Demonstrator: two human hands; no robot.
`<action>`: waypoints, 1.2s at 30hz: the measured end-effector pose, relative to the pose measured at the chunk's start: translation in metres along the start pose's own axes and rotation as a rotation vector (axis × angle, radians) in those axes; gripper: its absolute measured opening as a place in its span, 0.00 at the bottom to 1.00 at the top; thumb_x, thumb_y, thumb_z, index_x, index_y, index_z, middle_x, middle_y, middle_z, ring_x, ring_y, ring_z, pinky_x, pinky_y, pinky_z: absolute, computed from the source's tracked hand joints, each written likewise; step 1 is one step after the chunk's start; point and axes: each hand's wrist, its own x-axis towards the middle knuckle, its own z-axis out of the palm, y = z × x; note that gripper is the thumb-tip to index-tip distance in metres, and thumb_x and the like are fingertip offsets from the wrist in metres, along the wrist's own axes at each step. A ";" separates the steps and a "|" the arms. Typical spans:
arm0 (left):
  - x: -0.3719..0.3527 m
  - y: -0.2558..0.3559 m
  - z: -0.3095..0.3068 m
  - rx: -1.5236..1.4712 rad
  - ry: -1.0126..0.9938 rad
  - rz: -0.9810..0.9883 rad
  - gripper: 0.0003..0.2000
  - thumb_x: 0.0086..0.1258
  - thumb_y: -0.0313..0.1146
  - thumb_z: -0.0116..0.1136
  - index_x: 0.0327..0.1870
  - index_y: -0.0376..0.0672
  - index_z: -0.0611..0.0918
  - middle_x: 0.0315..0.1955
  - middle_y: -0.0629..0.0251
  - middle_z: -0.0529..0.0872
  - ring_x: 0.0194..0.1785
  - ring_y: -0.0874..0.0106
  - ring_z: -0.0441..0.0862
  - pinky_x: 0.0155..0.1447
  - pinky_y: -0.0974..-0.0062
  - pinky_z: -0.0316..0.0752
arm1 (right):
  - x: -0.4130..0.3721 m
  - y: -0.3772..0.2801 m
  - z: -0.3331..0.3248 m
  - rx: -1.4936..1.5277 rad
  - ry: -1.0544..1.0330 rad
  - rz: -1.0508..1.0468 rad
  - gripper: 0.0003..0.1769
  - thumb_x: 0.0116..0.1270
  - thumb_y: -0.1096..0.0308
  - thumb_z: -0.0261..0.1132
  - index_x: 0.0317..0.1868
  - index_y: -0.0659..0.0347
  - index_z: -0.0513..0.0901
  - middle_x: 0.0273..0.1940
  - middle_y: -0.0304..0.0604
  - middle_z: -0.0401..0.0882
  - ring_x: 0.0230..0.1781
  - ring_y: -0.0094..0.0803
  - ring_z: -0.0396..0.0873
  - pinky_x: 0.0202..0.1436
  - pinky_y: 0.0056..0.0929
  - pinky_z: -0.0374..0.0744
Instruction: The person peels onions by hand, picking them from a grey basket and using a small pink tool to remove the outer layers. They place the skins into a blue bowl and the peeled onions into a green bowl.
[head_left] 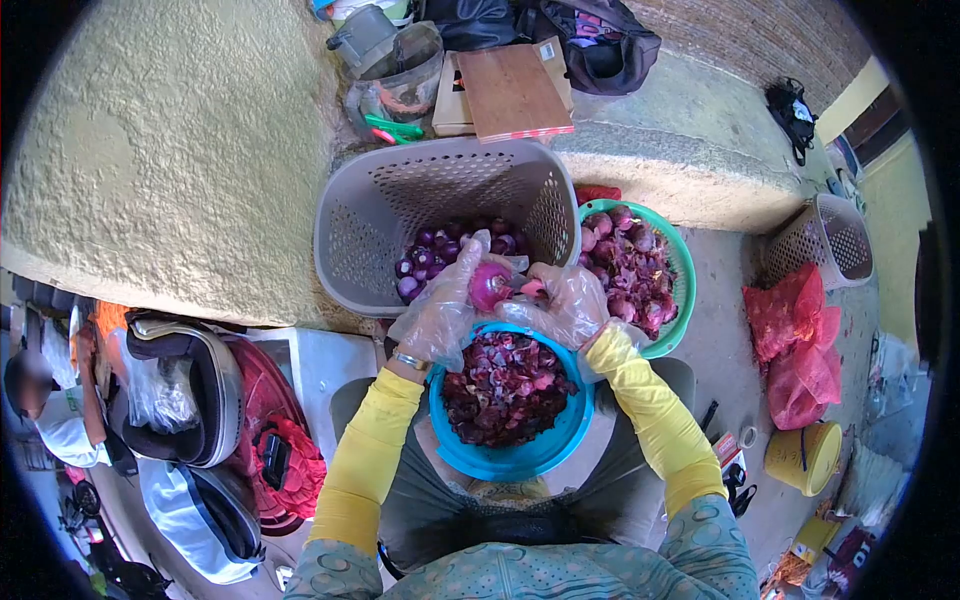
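A red onion [490, 287] sits in the grip of my left hand [440, 305], which wears a clear plastic glove. My right hand [568, 305], gloved the same way, is closed beside the onion; a small pink thing [534, 288] shows at its fingertips, too little of it visible to name. Under both hands, a blue basin [510, 468] between my knees holds dark red onion skins [505, 385]. Behind them, a tall grey perforated basket [350, 240] has shiny peeled onions [425, 255] at its bottom. At the right, a green basket [686, 290] contains onions with dry skins [625, 260].
A brown board [515, 90] lies on the ledge ahead, near a clear bucket [415, 70] and a black bag [605, 45]. Red mesh sacks [800, 350] and a yellow bucket [805, 455] are at the right. Another person [65, 410] is at the far left, beyond bags.
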 end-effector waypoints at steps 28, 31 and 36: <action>0.003 -0.003 -0.007 -0.023 0.069 0.065 0.31 0.83 0.60 0.47 0.68 0.40 0.75 0.55 0.56 0.85 0.56 0.66 0.85 0.63 0.63 0.82 | 0.001 -0.019 -0.002 -0.090 -0.446 -0.039 0.33 0.72 0.33 0.60 0.31 0.57 0.89 0.24 0.55 0.83 0.29 0.55 0.85 0.38 0.50 0.83; 0.009 -0.002 -0.016 -0.089 0.040 0.050 0.29 0.83 0.59 0.48 0.70 0.43 0.73 0.57 0.54 0.84 0.55 0.63 0.86 0.62 0.63 0.82 | -0.006 -0.028 0.003 -0.148 -0.664 -0.089 0.36 0.72 0.29 0.55 0.31 0.52 0.90 0.28 0.53 0.86 0.32 0.55 0.86 0.41 0.52 0.83; 0.015 -0.004 -0.023 -0.214 -0.007 0.059 0.27 0.82 0.58 0.49 0.71 0.49 0.71 0.63 0.51 0.81 0.58 0.57 0.86 0.60 0.55 0.84 | -0.018 -0.019 0.030 -0.253 -0.711 -0.195 0.37 0.69 0.26 0.56 0.34 0.52 0.91 0.26 0.51 0.85 0.28 0.52 0.85 0.36 0.50 0.82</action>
